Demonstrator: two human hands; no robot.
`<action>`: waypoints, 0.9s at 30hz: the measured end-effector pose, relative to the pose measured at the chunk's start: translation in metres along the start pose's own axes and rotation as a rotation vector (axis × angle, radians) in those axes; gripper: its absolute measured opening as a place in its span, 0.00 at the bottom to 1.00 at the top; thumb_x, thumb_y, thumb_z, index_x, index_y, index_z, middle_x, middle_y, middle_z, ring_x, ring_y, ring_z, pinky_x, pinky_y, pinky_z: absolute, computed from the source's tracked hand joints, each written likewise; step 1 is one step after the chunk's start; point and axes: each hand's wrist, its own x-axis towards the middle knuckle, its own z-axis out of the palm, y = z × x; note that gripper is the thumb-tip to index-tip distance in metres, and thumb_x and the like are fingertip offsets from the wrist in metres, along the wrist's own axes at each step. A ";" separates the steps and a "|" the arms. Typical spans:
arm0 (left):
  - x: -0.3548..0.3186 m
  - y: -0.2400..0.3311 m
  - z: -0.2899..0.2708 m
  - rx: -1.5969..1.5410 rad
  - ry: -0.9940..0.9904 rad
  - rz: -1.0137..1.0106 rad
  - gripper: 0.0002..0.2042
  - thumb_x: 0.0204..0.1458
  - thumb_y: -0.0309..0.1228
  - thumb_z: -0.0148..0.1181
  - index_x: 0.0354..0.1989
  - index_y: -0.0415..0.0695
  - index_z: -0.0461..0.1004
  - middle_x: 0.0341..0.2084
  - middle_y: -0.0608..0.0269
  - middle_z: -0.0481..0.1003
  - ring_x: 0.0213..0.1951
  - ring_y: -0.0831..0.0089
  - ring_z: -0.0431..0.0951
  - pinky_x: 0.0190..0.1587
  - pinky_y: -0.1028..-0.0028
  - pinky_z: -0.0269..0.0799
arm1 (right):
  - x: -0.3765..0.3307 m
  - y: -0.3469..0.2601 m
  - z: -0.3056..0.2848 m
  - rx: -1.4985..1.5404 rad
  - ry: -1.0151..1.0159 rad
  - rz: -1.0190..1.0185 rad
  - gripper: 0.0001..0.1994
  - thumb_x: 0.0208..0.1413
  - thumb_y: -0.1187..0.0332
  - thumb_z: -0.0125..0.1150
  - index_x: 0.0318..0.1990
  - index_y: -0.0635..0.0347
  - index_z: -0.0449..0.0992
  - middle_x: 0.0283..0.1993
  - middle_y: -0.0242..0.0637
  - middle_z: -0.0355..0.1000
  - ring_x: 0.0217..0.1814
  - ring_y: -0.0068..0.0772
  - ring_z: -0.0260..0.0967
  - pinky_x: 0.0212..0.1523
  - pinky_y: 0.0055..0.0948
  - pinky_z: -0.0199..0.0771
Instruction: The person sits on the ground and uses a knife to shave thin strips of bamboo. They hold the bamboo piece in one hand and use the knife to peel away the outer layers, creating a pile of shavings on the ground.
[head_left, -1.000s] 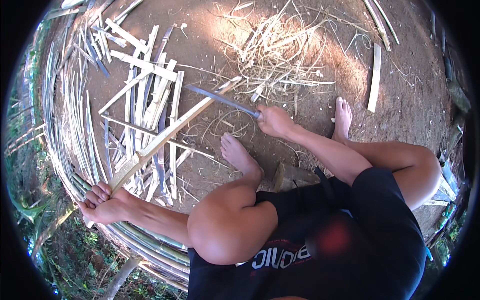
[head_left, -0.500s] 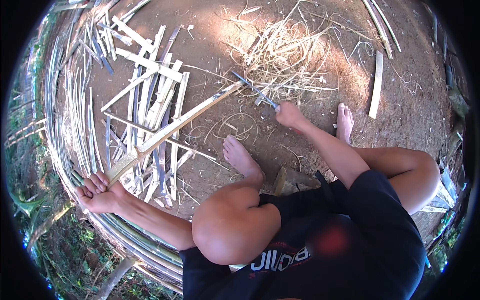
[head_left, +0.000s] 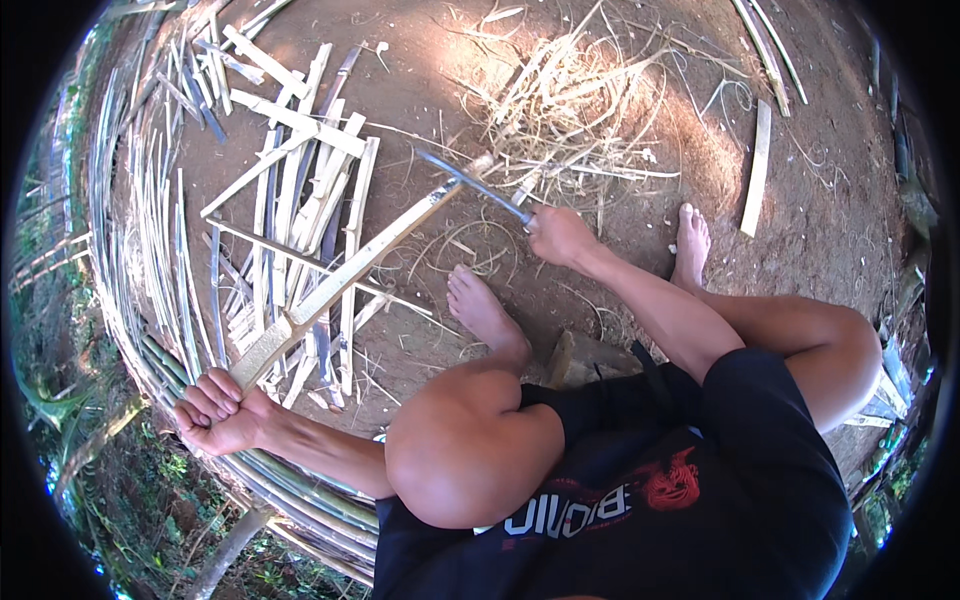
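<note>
Inspecting the head view: the hands are well apart, each closed on its own item. The left hand [head_left: 225, 413] is clamped around the near end of a split bamboo strip [head_left: 355, 265], which runs diagonally over a heap of cut bamboo pieces [head_left: 310, 130] toward a pile of curled shavings [head_left: 570, 100]. The right hand [head_left: 563, 238] grips the handle of a long-bladed knife [head_left: 480, 188], its blade crossing the strip near the far end; whether the edge bites cannot be told. Step in hand, as judged: paring the strip. The next move would call for a steady left grip, a low blade angle and a stroke clear of the bare left foot [head_left: 485, 305].
</note>
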 end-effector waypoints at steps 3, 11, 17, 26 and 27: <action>-0.003 0.005 0.022 0.008 -0.046 0.008 0.20 0.61 0.31 0.39 0.13 0.55 0.51 0.05 0.75 0.47 0.07 0.83 0.44 0.08 0.79 0.47 | -0.028 -0.013 0.009 -0.034 0.048 -0.328 0.07 0.50 0.70 0.54 0.35 0.62 0.72 0.26 0.56 0.74 0.30 0.58 0.75 0.36 0.53 0.76; 0.004 0.006 -0.005 -0.009 0.039 -0.072 0.19 0.61 0.31 0.41 0.15 0.53 0.49 0.09 0.72 0.48 0.11 0.81 0.45 0.14 0.79 0.46 | 0.001 0.038 0.008 0.032 0.132 -0.041 0.11 0.45 0.70 0.57 0.36 0.65 0.77 0.32 0.55 0.75 0.36 0.54 0.76 0.42 0.47 0.76; 0.000 0.004 0.029 -0.007 0.125 -0.061 0.18 0.60 0.28 0.39 0.16 0.52 0.48 0.10 0.71 0.48 0.12 0.80 0.46 0.15 0.79 0.44 | 0.006 0.046 0.001 0.009 0.121 0.083 0.12 0.50 0.69 0.55 0.41 0.65 0.74 0.35 0.57 0.75 0.40 0.56 0.75 0.45 0.48 0.75; 0.030 0.078 0.003 -0.124 -0.239 -0.062 0.19 0.62 0.29 0.40 0.15 0.52 0.51 0.10 0.70 0.48 0.13 0.78 0.47 0.16 0.79 0.47 | 0.008 0.085 -0.007 -0.009 0.108 0.211 0.12 0.53 0.65 0.55 0.41 0.63 0.76 0.41 0.56 0.75 0.45 0.50 0.75 0.46 0.44 0.75; 0.013 0.115 0.050 -0.188 -0.260 0.083 0.20 0.59 0.33 0.48 0.12 0.49 0.59 0.08 0.69 0.58 0.09 0.77 0.55 0.12 0.76 0.55 | 0.005 0.075 -0.004 0.108 0.047 0.251 0.11 0.53 0.65 0.56 0.38 0.63 0.77 0.39 0.54 0.76 0.44 0.49 0.76 0.45 0.43 0.75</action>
